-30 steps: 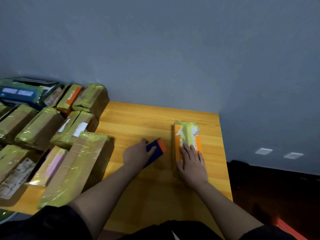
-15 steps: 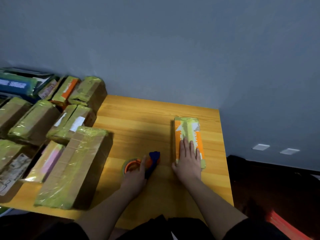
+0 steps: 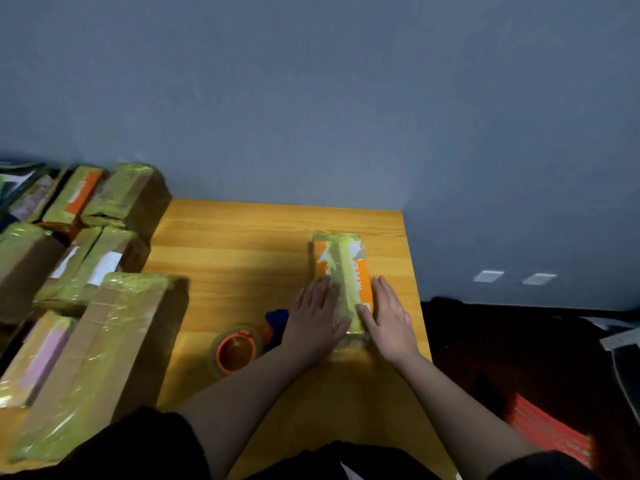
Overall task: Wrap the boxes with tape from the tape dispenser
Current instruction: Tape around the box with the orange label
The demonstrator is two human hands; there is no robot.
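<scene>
An orange box [image 3: 341, 268] with a strip of yellowish tape along its top lies on the wooden table [image 3: 242, 258], near the right edge. My left hand [image 3: 313, 320] rests flat against the box's near left side, fingers straight. My right hand [image 3: 388, 315] lies flat on its near right side, thumb on the tape. The tape dispenser [image 3: 242, 348], an orange roll holder with a blue handle, lies on the table just left of my left hand, with nothing holding it.
Several taped cardboard boxes [image 3: 100, 344] are piled on the left part of the table, up to the grey wall. The table's right edge runs close to my right hand; beyond it is dark floor with a red object [image 3: 550, 431].
My left hand let go of the tape dispenser, which now lies on the table, and moved right onto the box. My right hand shifted to the box's right side.
</scene>
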